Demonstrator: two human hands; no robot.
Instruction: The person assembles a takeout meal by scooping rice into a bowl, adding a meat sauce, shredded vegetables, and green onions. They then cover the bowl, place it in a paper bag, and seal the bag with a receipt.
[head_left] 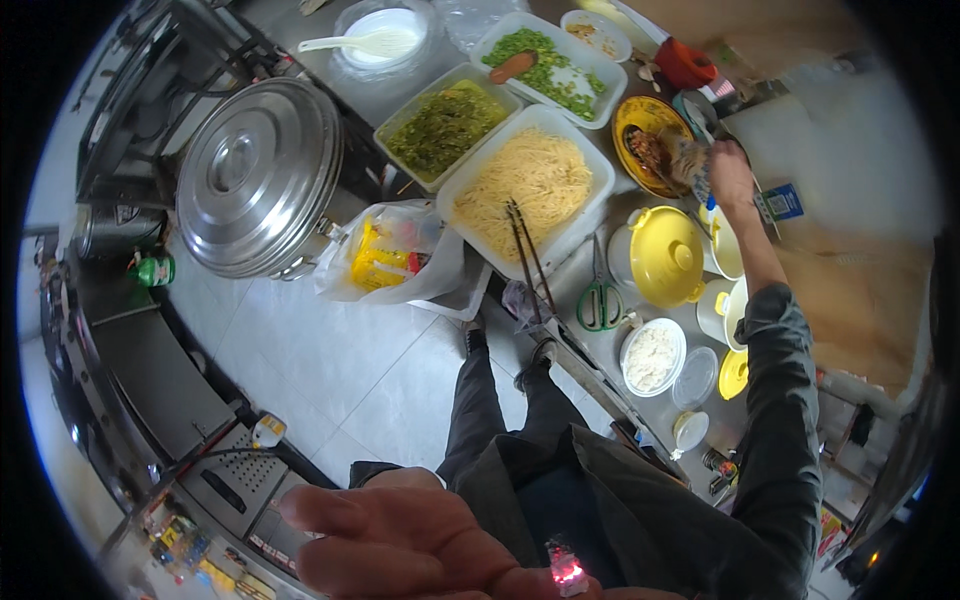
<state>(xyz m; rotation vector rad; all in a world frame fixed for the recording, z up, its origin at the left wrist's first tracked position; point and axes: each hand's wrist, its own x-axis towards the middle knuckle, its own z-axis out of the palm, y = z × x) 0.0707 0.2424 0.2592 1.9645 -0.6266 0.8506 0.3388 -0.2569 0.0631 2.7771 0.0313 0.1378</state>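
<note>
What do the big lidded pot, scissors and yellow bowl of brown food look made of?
Big lidded pot: likely stainless steel or aluminium, polished; bright streaked reflections.
Scissors: grey, metal-looking blades; smooth green handles, probably plastic.
Yellow bowl: smooth, slight sheen; plastic or glazed ceramic, can't tell.

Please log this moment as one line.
right hand: by yellow bowl, grip unclear; left hand: near camera; dark chopsticks: across white tub's rim

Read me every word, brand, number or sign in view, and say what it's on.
Nothing here is clear enough to quote.
Blue-and-white card: square code, lettering too small to read.
Yellow package in the white plastic bag: print too blurred.
Green container: any marking too small.
</note>
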